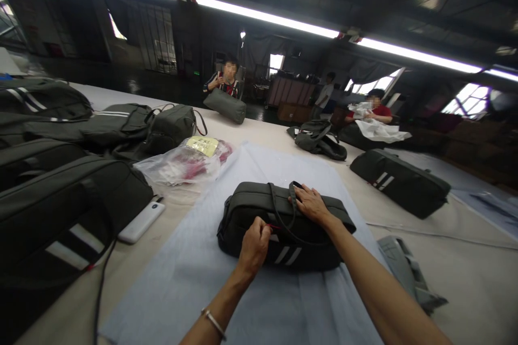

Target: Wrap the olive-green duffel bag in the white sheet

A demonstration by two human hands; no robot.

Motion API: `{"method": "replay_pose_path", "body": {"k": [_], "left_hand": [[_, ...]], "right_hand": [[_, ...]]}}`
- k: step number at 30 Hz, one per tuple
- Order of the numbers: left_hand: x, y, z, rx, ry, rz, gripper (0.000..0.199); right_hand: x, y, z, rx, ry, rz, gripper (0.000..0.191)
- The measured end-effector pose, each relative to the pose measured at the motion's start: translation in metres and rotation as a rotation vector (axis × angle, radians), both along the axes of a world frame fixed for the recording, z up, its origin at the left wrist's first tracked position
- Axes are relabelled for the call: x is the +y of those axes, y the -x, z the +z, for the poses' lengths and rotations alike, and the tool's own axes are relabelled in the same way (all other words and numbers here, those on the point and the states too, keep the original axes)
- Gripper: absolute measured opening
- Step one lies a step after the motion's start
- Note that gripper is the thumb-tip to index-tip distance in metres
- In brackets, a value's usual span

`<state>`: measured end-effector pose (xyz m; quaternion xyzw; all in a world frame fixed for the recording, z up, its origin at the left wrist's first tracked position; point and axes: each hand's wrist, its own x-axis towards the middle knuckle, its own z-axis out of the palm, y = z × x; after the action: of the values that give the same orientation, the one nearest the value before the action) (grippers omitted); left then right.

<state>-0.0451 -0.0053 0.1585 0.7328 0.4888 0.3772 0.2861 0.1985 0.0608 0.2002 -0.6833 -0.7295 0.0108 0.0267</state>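
A dark duffel bag (pixel 251 199) with two white stripes on its side lies on a pale blue sheet (pixel 182 280). At the bag's front, my left hand (pixel 256 241) is closed in a pinch on a thin red strip. The strip stretches to the right from my fingertips, across the bag's side. My right hand (pixel 311 202) rests on the bag's top with its fingers apart, beside the raised loop of a carrying strap (pixel 279 210). Both straps hang loosely over the front of the bag.
Dark bags (pixel 73 199) crowd the left, beside a white phone (pixel 141 222). A plastic bag with a yellow label (pixel 202 145) lies beyond it. Another striped bag (pixel 399 180) and a grey-green tool (pixel 404 267) are right. People sit across the table.
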Motion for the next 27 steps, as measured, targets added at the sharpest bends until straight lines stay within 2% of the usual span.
{"method": "replay_pose_path", "body": {"k": [5,9,10,12,14,16,18,21,23,27], "left_hand": [[0.012,0.02,0.032,0.024,0.037,-0.097,0.03],[0.018,0.053,0.046,0.179,-0.057,-0.057,0.009],[0.018,0.06,0.046,0.215,-0.095,-0.027,0.003],[0.018,0.069,0.044,0.26,-0.175,0.012,0.012],[0.017,0.065,0.04,0.267,-0.241,-0.014,0.019],[0.017,0.052,0.036,0.261,-0.338,-0.109,0.028],[0.018,0.034,0.031,0.271,-0.509,-0.228,0.033],[0.027,0.017,0.024,0.295,-0.721,-0.31,0.022],[0.034,0.017,0.019,0.29,-0.753,-0.29,0.017],[0.042,0.034,0.009,0.228,-0.761,-0.21,0.026]], "right_hand": [[-0.002,0.001,-0.002,-0.028,-0.019,-0.001,0.055],[-0.002,-0.001,-0.005,-0.018,-0.041,0.002,0.053],[-0.002,-0.002,-0.005,-0.012,-0.043,0.001,0.053],[-0.001,-0.002,-0.006,0.0,-0.04,-0.001,0.054],[-0.002,-0.001,-0.004,0.011,-0.032,-0.004,0.055],[-0.003,0.001,-0.002,0.019,-0.026,-0.004,0.055],[-0.004,0.003,0.001,0.026,-0.021,-0.009,0.055],[-0.006,0.005,0.004,0.042,-0.015,-0.02,0.054],[-0.007,0.006,0.004,0.056,-0.017,-0.021,0.053],[-0.007,0.006,0.004,0.08,-0.013,-0.015,0.055]]}}
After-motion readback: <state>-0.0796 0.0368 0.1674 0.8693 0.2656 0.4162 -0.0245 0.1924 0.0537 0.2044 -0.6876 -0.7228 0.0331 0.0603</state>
